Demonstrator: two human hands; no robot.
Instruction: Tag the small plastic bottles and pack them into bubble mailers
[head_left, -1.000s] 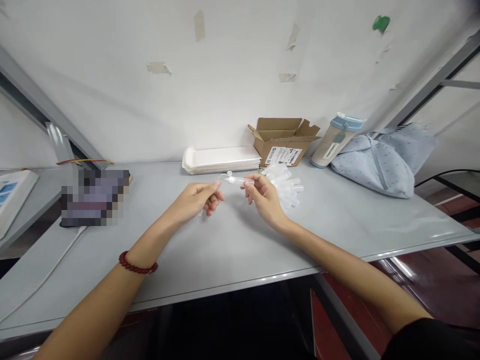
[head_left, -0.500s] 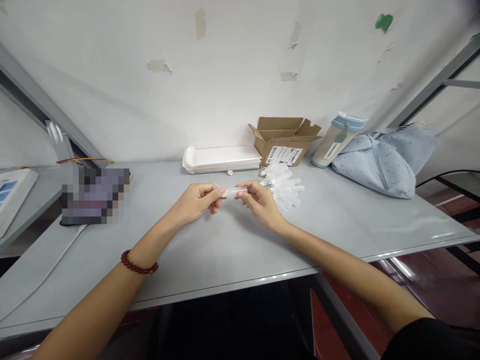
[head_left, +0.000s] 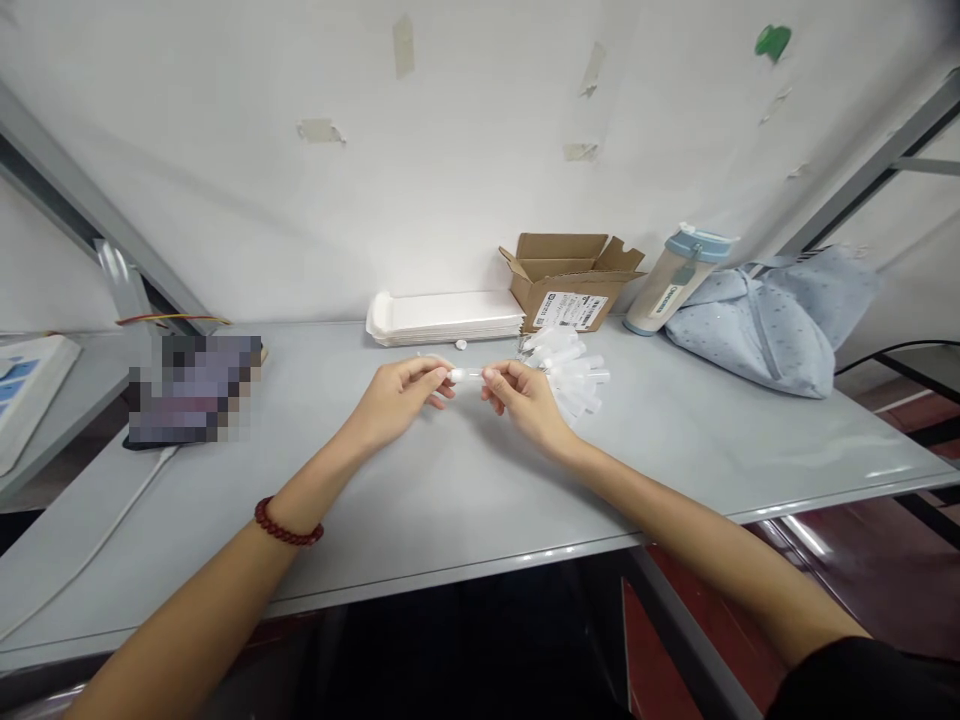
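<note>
Small translucent tube [head_left: 470, 376], whitish left end, roughly level, pinched at both ends above table [head_left: 450, 510]

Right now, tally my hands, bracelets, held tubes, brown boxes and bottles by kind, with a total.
Hands, left hand and right hand: 2
Red bracelet: 1
Held tube: 1
Brown box: 1
Bottle: 1
Total: 6
The tube pile overlaps too much to count.

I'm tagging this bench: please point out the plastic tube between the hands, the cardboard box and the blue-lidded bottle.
Plastic tube [head_left: 471, 375]: head view, clear middle stretch.
Cardboard box [head_left: 574, 287]: head view, brown front wall.
Blue-lidded bottle [head_left: 661, 290]: head view, pale body.
</note>
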